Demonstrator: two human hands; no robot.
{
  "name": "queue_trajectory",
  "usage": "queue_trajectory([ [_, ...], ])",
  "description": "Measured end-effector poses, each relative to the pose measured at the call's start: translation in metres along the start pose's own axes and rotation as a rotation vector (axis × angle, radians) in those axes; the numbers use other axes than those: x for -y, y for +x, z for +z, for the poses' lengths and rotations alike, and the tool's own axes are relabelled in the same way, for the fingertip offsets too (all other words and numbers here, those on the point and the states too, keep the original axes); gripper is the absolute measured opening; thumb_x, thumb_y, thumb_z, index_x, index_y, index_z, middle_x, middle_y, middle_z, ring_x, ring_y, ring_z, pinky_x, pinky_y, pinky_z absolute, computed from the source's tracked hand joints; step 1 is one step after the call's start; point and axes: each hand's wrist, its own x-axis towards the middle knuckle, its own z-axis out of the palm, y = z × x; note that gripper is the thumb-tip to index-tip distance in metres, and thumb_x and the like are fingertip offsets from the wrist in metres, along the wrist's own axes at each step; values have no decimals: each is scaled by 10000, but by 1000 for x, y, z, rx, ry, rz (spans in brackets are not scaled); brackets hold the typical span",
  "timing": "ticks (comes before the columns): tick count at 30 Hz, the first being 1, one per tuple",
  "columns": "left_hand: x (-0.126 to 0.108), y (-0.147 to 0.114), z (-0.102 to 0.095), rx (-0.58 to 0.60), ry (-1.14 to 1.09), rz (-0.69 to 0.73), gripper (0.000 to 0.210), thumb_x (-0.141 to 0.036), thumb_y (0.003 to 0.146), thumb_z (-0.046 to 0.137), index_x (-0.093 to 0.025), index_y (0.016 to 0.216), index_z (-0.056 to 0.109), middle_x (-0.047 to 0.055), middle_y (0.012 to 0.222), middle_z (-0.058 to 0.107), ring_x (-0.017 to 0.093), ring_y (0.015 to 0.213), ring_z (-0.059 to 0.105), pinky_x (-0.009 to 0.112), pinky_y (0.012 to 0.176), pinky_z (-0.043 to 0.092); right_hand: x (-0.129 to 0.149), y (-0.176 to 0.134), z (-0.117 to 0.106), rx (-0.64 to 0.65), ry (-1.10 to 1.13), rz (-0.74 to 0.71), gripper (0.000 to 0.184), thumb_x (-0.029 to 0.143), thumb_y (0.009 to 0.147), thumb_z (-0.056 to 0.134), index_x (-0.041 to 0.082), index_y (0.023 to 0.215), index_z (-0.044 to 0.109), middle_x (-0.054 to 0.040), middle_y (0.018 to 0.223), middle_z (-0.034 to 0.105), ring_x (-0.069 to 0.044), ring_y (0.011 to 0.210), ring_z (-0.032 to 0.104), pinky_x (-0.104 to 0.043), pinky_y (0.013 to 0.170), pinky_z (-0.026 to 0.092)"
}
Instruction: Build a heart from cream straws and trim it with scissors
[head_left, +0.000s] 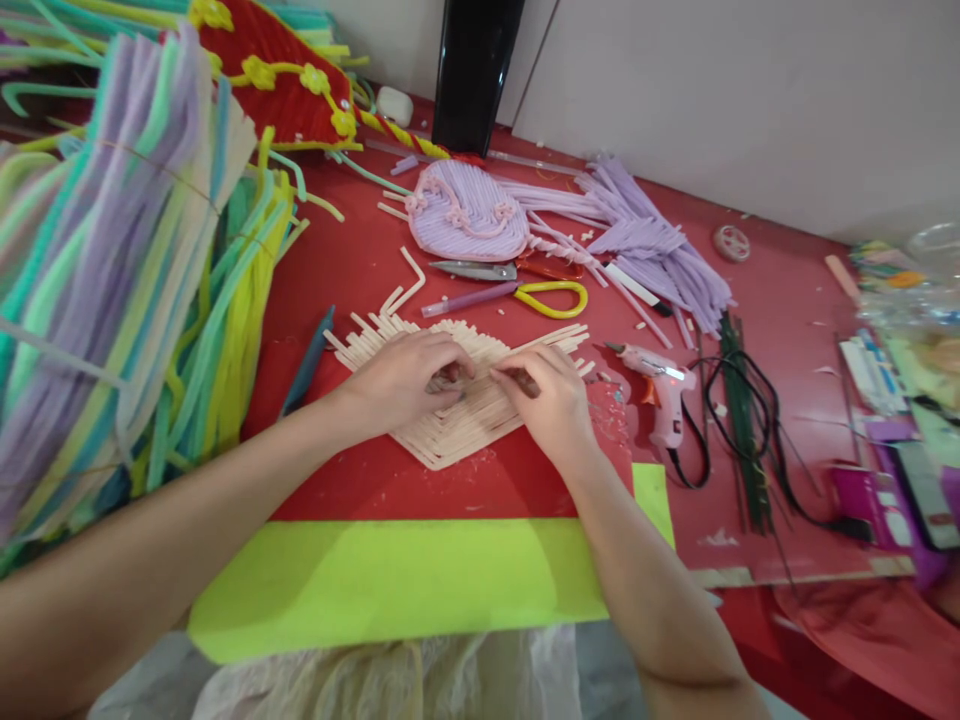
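A pointed panel of cream pipe cleaners (442,440), laid side by side in nested V shapes, lies on the red work surface in front of me. My left hand (409,372) rests over its left part, fingers curled in and thumb close to the index finger; what they grip is hidden. From the right, my right hand (551,392) pinches thumb and forefinger together at a cream pipe cleaner near the panel's middle. The two hands' fingertips are only a small gap apart. Loose stem ends stick out along the panel's far edge, and a bent cream pipe cleaner (407,285) lies beyond it.
Beyond the panel are scissors (551,298), a purple marker (472,299) and a lilac pipe-cleaner piece (465,215). A pink glue gun (656,385) with black cord lies right. Bundled pipe cleaners (135,250) crowd the left. A lime-green sheet (412,580) covers the near edge.
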Motion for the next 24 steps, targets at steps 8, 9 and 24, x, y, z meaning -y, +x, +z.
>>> queue_trajectory([
  [8,1,1,-1,22,13,10,145,-177,767,654,-192,908,622,18,881,655,161,811,600,291,737,442,1,3,-1,98,-89,-32,128,223,924,565,204,798,557,-31,815,607,-189,812,544,-325,760,389],
  [9,1,1,-1,22,12,10,142,-179,768,655,-192,906,623,20,884,656,162,814,599,292,738,442,1,3,-1,102,-95,-33,126,223,926,561,205,802,556,-32,820,608,-191,818,547,-325,763,388],
  [24,0,-2,-2,96,113,89,90,-229,865,596,-197,949,603,34,995,641,202,971,580,331,832,401,6,0,1,131,-198,-42,100,188,938,512,207,840,518,-52,863,600,-226,876,551,-336,781,393],
])
